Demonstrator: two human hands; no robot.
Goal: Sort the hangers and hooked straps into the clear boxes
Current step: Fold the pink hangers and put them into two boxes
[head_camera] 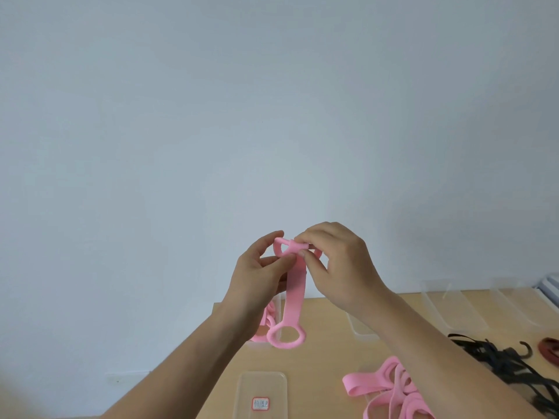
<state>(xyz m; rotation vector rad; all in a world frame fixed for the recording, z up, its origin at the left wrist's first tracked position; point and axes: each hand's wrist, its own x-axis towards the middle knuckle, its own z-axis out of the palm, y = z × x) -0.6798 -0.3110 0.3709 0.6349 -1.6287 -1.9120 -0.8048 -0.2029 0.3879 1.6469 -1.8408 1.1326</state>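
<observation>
1. Pink strap [295, 293]: a flat, matte, soft-looking band held in the air above the far edge of the table [320, 367], in front of a plain pale wall [272, 116]. Its long axis runs nearly vertical, leaning slightly left toward the bottom.
2. Lower end: an oval ring [286, 337] of the same pink material hangs downward, its opening facing the camera.
3. Upper end: the band is bent over into a small loop [281, 247] at the top, between the two hands.
4. Left hand [260, 276]: thumb and curled fingers pinch the upper part of the strap from the left.
5. Right hand [338, 264]: thumb and forefinger pinch the fold from the right, and the other fingers are curled.
6. Clear box [280, 306]: thin see-through plastic, partly hidden behind the left forearm, with more pink bands and rings inside.
7. Pile of pink straps [390, 385]: tangled flat bands and rings on the table, beside the right forearm.
8. Black straps [496, 364]: narrow dark bands in a heap at the right, one curved hook [521, 347] showing. A reddish-brown item [549, 349] lies beyond them.
9. Lid [261, 385]: a flat clear rectangle with rounded corners on the smooth light-wood table, bearing a red-bordered label [260, 403].
10. Long clear boxes [450, 303]: narrow, standing side by side at the far right.
</observation>
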